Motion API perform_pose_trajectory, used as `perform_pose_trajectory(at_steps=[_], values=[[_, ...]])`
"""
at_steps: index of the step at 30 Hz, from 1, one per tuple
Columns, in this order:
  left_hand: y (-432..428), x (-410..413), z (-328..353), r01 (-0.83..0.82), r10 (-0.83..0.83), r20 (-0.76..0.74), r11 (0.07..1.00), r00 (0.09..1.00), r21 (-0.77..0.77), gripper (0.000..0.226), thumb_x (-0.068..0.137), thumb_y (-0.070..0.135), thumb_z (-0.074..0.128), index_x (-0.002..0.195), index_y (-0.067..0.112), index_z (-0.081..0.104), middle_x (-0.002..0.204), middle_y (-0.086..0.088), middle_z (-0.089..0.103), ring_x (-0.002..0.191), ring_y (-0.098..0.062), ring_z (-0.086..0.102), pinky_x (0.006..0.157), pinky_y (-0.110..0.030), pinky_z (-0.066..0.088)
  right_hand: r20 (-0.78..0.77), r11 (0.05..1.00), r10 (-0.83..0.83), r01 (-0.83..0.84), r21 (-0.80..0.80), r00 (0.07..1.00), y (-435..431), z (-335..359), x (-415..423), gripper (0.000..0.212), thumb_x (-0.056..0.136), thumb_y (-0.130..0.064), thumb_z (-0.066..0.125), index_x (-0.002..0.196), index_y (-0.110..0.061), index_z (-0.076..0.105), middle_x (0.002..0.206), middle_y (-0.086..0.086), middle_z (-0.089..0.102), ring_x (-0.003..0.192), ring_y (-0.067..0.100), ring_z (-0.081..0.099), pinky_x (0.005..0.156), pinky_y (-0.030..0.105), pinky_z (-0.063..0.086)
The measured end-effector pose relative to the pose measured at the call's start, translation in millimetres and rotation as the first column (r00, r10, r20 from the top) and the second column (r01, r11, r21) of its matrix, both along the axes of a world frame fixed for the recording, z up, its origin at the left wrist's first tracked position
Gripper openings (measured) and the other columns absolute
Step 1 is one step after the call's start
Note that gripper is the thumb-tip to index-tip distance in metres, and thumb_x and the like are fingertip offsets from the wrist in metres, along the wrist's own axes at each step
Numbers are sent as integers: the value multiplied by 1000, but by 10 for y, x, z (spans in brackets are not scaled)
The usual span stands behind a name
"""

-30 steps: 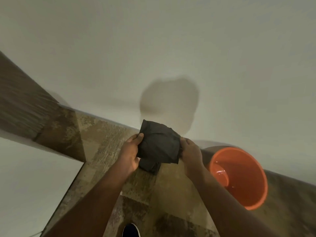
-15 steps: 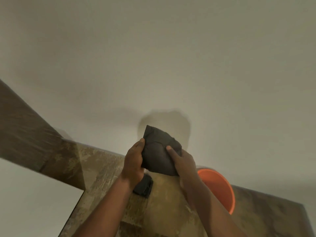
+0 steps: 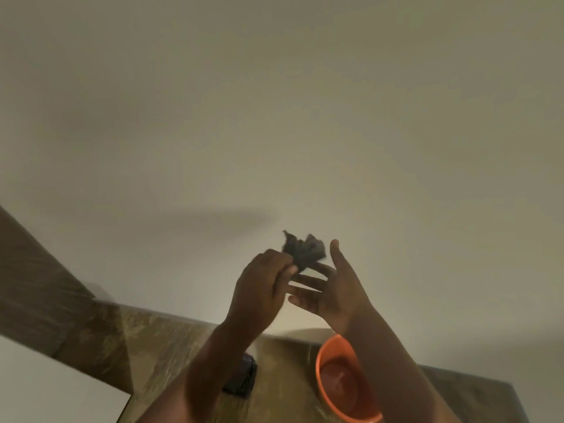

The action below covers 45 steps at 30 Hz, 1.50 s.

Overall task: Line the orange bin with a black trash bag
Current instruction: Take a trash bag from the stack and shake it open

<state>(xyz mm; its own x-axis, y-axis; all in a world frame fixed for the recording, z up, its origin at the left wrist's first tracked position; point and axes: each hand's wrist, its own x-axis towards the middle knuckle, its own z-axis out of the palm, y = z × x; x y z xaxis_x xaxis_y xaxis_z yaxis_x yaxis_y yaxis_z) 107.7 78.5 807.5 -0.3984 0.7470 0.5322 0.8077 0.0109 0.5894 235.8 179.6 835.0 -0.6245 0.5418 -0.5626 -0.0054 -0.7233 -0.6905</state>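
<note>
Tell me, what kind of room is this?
Probably a room at home, though I can't tell which: a plain wall, a patterned tile floor, and an orange bin standing on it.

- No text, label, brand, number or sign can be read anywhere in the view.
- No printing is seen on the crumpled black trash bag [image 3: 303, 250].
- No marking is seen on the orange bin [image 3: 332, 392].
- The wall [image 3: 274, 102] is shown plain, without any lettering.
</note>
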Motion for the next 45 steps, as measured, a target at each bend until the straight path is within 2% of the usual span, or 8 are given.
perform_pose_trajectory(at_steps=[4,8,13,22,26,30,34,45], values=[[-108,224,85,166,-179,-253,983,951,-75,19,94,40,61,93,22,67,102,6,67,93,-10,62,82,-27,53,-200,1000,-24,24,1,980,31,317,119,69,96,-65,44,131,-10,65,131,16,65,119,35,62,103,49,44],[-138,489,281,40,-45,188,999,981,32,22,89,43,67,98,25,58,92,19,61,86,-3,65,70,-10,53,11,932,-70,61,356,998,-43,444,208,28,100,-35,59,110,-14,75,112,11,77,104,32,74,101,54,53],[48,502,552,-141,185,772,982,608,-125,36,93,40,65,118,23,47,101,11,63,85,-8,68,65,-13,58,199,723,10,-145,675,980,-265,664,196,23,105,-35,49,93,-31,67,67,-10,75,61,17,73,66,37,64],[-73,193,604,-245,138,981,964,140,-101,19,103,19,54,120,15,60,109,-6,71,100,-28,68,88,-43,59,132,784,-200,78,616,971,41,643,489,23,103,-29,52,99,-22,73,89,-3,78,85,17,74,72,38,64],[-115,122,707,-235,70,997,970,26,-62,21,103,19,53,122,15,61,101,-2,71,94,-25,68,71,-38,59,358,492,-501,-81,867,788,171,481,621,32,100,-39,54,126,-22,62,124,-1,68,112,18,64,93,37,54],[-35,174,784,-62,-1,999,998,51,4,27,102,17,54,124,5,65,107,-12,76,100,-33,72,74,-43,60,186,145,-529,-128,981,828,43,489,503,40,96,-40,63,129,-16,62,122,-2,67,108,12,65,92,31,53],[85,287,871,111,-36,972,994,231,11,27,99,17,61,117,0,68,106,-19,76,103,-36,72,87,-45,58,317,537,-86,-224,813,944,-117,704,336,27,90,-51,66,103,-29,73,93,-14,74,83,5,70,73,17,53],[45,148,1023,24,105,906,992,411,-126,29,88,23,77,101,-2,70,72,-15,66,52,-20,57,50,-29,53,326,503,-250,-165,848,912,84,731,570,29,97,-21,56,75,-15,74,67,5,74,54,13,69,50,14,48]])
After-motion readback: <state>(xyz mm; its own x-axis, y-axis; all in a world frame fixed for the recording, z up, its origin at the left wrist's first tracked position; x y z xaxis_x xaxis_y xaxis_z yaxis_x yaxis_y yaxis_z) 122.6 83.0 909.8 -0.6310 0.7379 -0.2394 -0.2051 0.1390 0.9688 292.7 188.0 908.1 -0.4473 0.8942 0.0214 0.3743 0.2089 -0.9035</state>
